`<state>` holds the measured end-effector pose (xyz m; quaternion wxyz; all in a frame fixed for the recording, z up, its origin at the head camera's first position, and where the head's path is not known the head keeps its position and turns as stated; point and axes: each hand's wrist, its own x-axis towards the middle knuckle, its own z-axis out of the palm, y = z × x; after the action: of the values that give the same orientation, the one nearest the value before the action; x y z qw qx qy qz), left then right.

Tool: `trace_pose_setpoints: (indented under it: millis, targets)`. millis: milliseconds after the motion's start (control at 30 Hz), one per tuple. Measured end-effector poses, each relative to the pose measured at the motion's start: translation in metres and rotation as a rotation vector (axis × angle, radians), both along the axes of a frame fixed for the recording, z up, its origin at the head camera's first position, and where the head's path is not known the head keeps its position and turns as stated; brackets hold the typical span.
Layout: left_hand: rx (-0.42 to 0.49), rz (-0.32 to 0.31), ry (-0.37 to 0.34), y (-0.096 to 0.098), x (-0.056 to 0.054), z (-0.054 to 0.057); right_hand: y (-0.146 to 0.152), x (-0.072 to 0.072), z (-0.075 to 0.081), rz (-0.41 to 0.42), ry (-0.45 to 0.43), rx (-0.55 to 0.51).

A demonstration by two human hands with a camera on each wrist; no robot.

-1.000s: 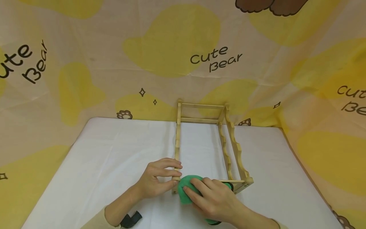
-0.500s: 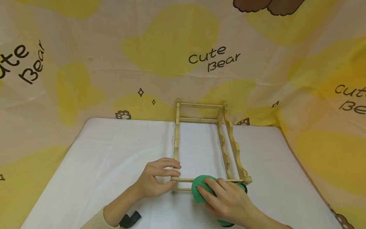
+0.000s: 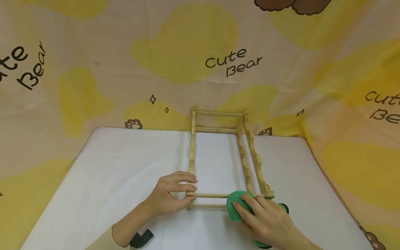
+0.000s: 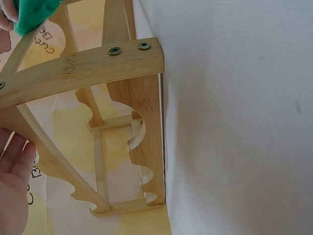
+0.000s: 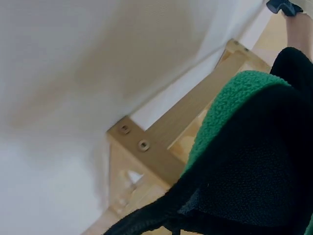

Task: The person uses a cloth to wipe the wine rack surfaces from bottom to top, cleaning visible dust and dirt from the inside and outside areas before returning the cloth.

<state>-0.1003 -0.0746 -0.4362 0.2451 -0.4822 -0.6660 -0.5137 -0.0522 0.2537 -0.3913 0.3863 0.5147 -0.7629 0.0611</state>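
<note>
A light wooden rack [image 3: 257, 161] with scalloped side rails lies on the white table, its long sides running away from me. My left hand [image 3: 170, 193] grips the near left corner, thumb at the front and fingers over the side rail. My right hand [image 3: 267, 217] holds a green cloth [image 3: 234, 208] with black edging, bunched around the near crossbars close to the right corner. In the left wrist view, the fingers [image 4: 19, 159] lie against the scalloped rail. The black side of the cloth covers much of the right wrist view, beside the rack's end [image 5: 161, 156] with its screws.
The white tabletop [image 3: 134, 156] extends on both sides of the rack. Behind and beside it hangs a yellow patterned cloth backdrop [image 3: 187, 45]. A dark strap [image 3: 142, 239] shows by my left sleeve.
My right hand has slid right along the near crossbars with the green cloth, uncovering their left part. My left hand keeps its grip on the corner; the view has shifted slightly.
</note>
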Motion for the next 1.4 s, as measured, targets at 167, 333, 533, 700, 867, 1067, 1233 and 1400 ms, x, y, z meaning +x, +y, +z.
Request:
trace_pose_setpoints:
  millis: [167, 333, 533, 700, 867, 1067, 1233, 1400]
  targets:
    - [-0.005, 0.018, 0.012, -0.001, 0.000, 0.001, 0.012, 0.000, 0.000, -0.008, 0.001, -0.009]
    - [0.004, 0.022, 0.048, 0.001, -0.002, 0.000, 0.032, 0.000, 0.003, -0.011, -0.007, 0.011]
    - [0.009, 0.025, 0.072, 0.001, -0.003, 0.000, 0.050, -0.005, 0.009, 0.022, -0.003, -0.013]
    - [0.002, 0.033, 0.087, 0.002, -0.004, 0.000, 0.056, -0.008, 0.012, 0.051, 0.015, -0.044]
    - [-0.009, 0.060, 0.085, 0.003, -0.001, 0.001, 0.064, -0.008, 0.014, 0.034, 0.039, -0.070]
    - [-0.029, 0.124, 0.128, 0.009, 0.003, 0.004, 0.077, -0.008, 0.018, -0.014, 0.057, -0.111]
    - [-0.034, 0.165, 0.144, 0.011, 0.006, 0.006, 0.083, -0.014, 0.020, -0.030, 0.070, -0.161]
    - [-0.029, 0.174, 0.155, 0.011, 0.007, 0.006, 0.102, -0.022, 0.011, -0.116, 0.039, -0.146]
